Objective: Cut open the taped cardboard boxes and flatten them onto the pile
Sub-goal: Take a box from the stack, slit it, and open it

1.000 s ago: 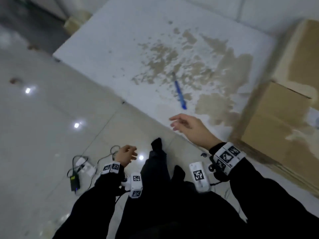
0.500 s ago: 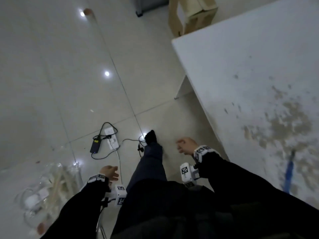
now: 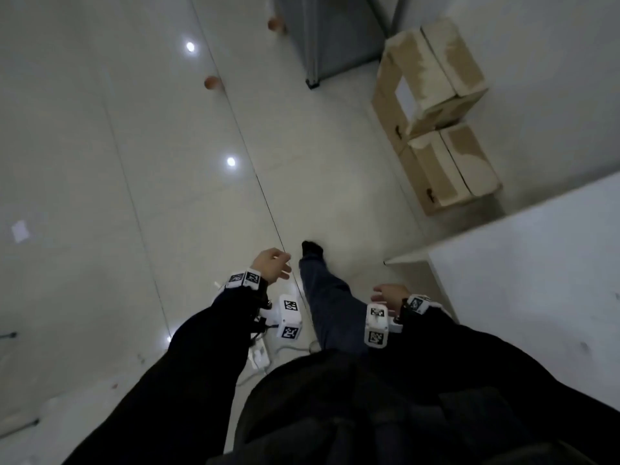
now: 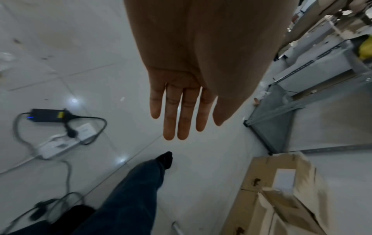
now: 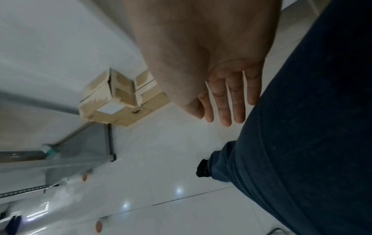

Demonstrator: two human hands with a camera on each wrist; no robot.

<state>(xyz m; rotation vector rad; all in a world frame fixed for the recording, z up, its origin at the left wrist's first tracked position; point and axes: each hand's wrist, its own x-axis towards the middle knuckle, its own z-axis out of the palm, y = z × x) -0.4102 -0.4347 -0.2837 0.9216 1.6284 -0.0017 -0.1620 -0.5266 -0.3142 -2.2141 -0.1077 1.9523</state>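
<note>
Both hands hang empty above the floor, left hand (image 4: pixel 179 101) and right hand (image 5: pixel 225 95) with fingers straight and relaxed. Two taped cardboard boxes (image 3: pixel 432 112) sit stacked ahead by the wall, beyond the table (image 3: pixel 536 280) corner, details blurred.

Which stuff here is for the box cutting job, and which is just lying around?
For the job:
upper cardboard box
lower cardboard box
left hand, empty
right hand, empty

Lying about:
power strip
black charger
metal shelving
</note>
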